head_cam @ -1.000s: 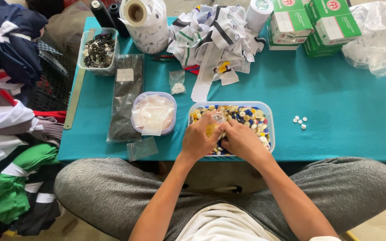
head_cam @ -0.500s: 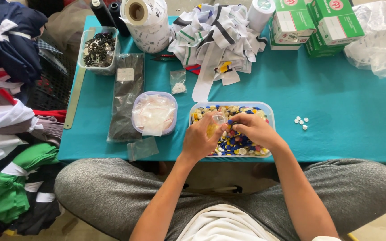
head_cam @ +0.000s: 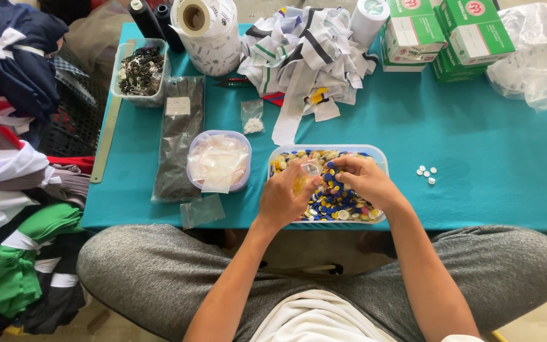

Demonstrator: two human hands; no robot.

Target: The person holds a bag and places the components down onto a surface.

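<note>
A clear plastic tub full of blue, yellow and white buttons sits at the near edge of the teal table. My left hand holds a small clear bag with yellow buttons in it over the tub's left part. My right hand is in the tub beside the bag, its fingertips pinched on what looks like a button at the bag's mouth.
A round tub of small clear bags stands left of the button tub. A loose clear bag, a dark packet, a few white buttons, fabric strips, green boxes, a paper roll and piled clothes surround.
My right hand reached out to the right side of the tub half a second ago and has come back left to the bag's mouth. My left hand has stayed in place.
</note>
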